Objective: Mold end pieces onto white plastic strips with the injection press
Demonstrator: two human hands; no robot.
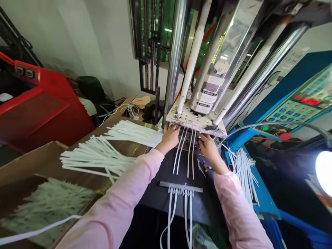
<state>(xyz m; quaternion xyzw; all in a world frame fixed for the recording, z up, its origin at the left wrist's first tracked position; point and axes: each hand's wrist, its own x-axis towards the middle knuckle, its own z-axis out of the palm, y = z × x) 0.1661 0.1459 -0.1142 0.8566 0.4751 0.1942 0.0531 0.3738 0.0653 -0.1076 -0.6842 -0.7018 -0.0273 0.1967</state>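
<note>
My left hand reaches under the front edge of the machine's pale plate, its fingertips partly hidden there. On the other side, my right hand is at the same edge, fingers partly out of sight beneath the plate. Between the two hands, several white cords come out from under the plate and lie toward me on the dark surface. Nearer to me lies a pale bar with small clear pieces and white cords hanging down from it. Whether either hand grips anything is hidden.
Bundles of white cords lie on the left table beside a box of white pieces. More cords rest on the blue ledge at right. Metal columns rise above the plate. A bright lamp stands far right.
</note>
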